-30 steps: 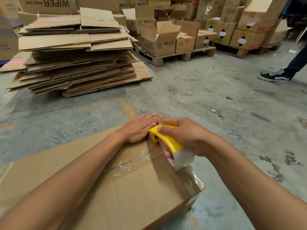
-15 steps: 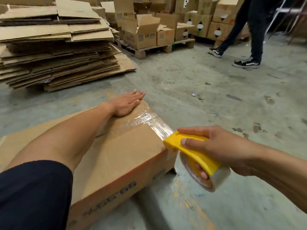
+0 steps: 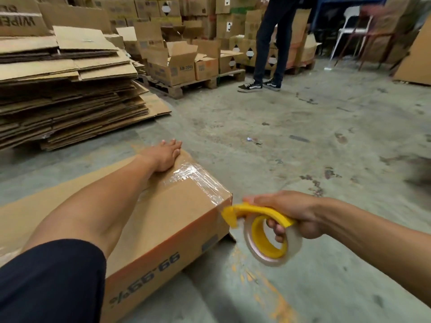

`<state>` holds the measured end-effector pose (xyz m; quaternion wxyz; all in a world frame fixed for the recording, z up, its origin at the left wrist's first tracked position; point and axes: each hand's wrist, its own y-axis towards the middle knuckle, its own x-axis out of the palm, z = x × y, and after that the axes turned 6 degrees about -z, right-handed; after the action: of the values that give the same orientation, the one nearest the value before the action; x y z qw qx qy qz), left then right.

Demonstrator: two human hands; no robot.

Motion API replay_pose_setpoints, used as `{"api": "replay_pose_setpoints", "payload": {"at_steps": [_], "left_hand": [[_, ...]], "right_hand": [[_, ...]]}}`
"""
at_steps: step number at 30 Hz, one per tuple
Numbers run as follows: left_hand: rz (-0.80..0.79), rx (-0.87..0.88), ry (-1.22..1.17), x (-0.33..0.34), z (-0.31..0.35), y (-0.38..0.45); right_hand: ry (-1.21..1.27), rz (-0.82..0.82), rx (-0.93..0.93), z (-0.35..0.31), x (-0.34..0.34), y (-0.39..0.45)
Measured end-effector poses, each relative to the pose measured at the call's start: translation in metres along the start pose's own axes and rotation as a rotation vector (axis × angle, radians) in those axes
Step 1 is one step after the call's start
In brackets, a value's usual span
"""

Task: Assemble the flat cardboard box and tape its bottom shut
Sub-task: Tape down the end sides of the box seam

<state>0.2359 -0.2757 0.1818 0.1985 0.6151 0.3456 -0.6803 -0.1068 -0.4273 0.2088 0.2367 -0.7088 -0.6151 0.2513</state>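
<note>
I see the cardboard box [image 3: 163,220] lying on the concrete floor [image 3: 303,141], its upward face crossed by a strip of clear tape [image 3: 198,180] that runs to the near right edge. The left hand [image 3: 166,155] lies flat on the far end of that face, fingers extended and together, palm down, gripping nothing. The right hand [image 3: 291,213] is clamped on the yellow tape dispenser [image 3: 263,231], whose cutter end touches the box's right edge. A stack of flattened cartons [image 3: 65,89] sits well apart, far left.
</note>
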Motion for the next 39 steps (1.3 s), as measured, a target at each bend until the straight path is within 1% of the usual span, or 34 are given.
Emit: {"api": "replay_pose_setpoints", "payload": {"at_steps": [2,3,5,9,12,14,17,20,22,25,27,30,33,36,39], "left_hand": [[0.041,-0.054,-0.034,-0.001,0.005,-0.002],[0.068,-0.064,-0.049,-0.001,0.009,-0.004],[0.099,-0.032,-0.083,0.002,0.019,-0.011],[0.076,0.163,-0.096,0.022,0.056,-0.05],[0.076,0.29,-0.083,0.033,0.087,-0.085],[0.074,0.322,-0.078,0.038,0.103,-0.099],[0.068,0.325,-0.048,0.042,0.112,-0.106],[0.079,0.283,-0.007,0.045,0.117,-0.108],[0.086,0.232,0.013,0.048,0.124,-0.111],[0.12,0.188,0.022,0.056,0.131,-0.12],[0.136,0.178,-0.003,0.058,0.125,-0.126],[0.111,0.162,-0.01,0.06,0.099,-0.144],[0.038,0.122,-0.021,0.065,0.063,-0.174],[-0.007,0.092,-0.016,0.07,0.023,-0.213],[-0.04,0.06,-0.022,0.075,-0.015,-0.259]], "right_hand": [[-0.202,-0.009,0.106,0.028,-0.002,0.012],[-0.245,-0.022,0.146,0.042,0.0,0.016],[-0.236,-0.03,0.185,0.057,-0.005,0.023],[-0.183,0.006,0.144,0.039,-0.026,0.04],[-0.216,0.072,0.125,0.033,-0.029,0.056],[-0.228,0.117,0.121,0.027,-0.031,0.067],[-0.243,0.202,0.072,0.012,-0.032,0.081],[-0.242,0.305,-0.013,-0.008,-0.029,0.095],[-0.199,0.344,-0.097,-0.021,-0.026,0.107],[-0.12,0.393,-0.261,-0.048,-0.018,0.117],[-0.113,0.426,-0.39,-0.07,-0.011,0.122],[-0.177,0.508,-0.561,-0.104,0.009,0.125],[-0.338,0.566,-0.705,-0.127,0.037,0.13],[-0.514,0.54,-0.818,-0.141,0.07,0.131],[-0.581,0.471,-0.899,-0.151,0.108,0.126]]}}
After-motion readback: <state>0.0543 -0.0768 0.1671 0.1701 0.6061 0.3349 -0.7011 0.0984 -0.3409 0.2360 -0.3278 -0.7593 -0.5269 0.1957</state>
